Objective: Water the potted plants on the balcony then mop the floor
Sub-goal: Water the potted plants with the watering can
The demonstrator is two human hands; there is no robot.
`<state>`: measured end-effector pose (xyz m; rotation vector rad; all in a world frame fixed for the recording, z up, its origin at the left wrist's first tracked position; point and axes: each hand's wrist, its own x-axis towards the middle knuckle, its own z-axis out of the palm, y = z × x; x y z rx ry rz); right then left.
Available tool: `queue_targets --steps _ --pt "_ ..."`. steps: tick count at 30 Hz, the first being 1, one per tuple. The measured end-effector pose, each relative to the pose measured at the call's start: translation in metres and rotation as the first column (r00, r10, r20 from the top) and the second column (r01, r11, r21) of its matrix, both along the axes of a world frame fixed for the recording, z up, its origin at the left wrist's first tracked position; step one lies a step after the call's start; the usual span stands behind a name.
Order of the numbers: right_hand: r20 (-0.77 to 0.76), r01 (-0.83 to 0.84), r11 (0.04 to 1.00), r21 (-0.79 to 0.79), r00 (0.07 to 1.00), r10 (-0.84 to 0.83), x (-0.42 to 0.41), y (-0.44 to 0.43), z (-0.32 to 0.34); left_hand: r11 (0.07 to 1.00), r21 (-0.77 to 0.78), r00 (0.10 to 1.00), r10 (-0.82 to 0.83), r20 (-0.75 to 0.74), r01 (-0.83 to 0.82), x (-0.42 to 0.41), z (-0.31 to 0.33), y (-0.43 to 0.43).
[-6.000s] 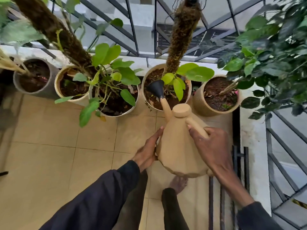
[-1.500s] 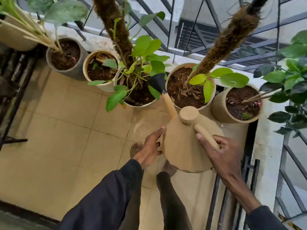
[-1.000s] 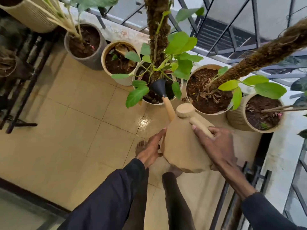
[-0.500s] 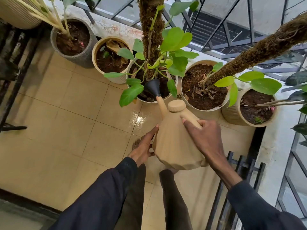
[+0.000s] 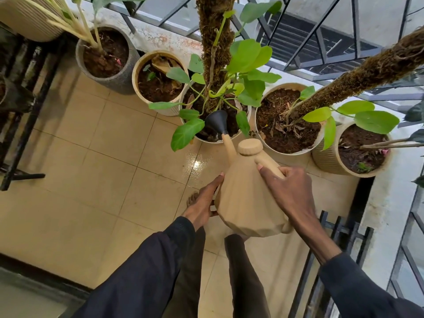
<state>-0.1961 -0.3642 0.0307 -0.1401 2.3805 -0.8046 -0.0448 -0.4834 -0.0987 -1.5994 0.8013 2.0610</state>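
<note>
Watering can [image 5: 247, 203] tilts between the fingers [image 5: 268, 175]: right hand [image 5: 291, 193] curls round its handle [image 5: 267, 162] to carry, left hand [image 5: 202, 203] presses straight fingers to its side, aiming the spout [image 5: 229, 145] over the pot [image 5: 207, 140].

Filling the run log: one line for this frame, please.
phase: watering | right hand grips watering can handle | left hand fingers flat on can side | rose over moss-pole pot | floor: wet tile by pot

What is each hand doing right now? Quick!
Left hand: open, straight fingers touching the side of the watering can.
Right hand: closed, gripping the can's handle.
</note>
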Motion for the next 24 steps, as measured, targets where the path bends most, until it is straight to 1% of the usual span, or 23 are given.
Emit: queue_targets --steps 7,10,16,24 --pt "0.006 0.024 1.000 0.011 1.000 -0.024 -0.005 0.006 0.004 1.000 -0.007 1.000 -0.017 -0.022 0.017 -0.006 0.005 0.005" --pt "0.005 0.040 0.999 0.009 0.999 -0.040 -0.008 0.011 0.003 0.999 -0.034 1.000 -0.028 -0.003 0.028 -0.008 0.005 0.007" --pt "0.026 0.084 0.994 -0.065 0.996 -0.082 -0.008 0.022 0.003 0.998 -0.062 1.000 -0.014 -0.016 0.013 -0.011 0.014 0.011" --pt "0.010 0.061 0.992 -0.114 0.998 -0.060 -0.007 0.031 0.007 0.996 -0.087 1.000 0.007 -0.018 -0.008 -0.013 0.025 0.018"
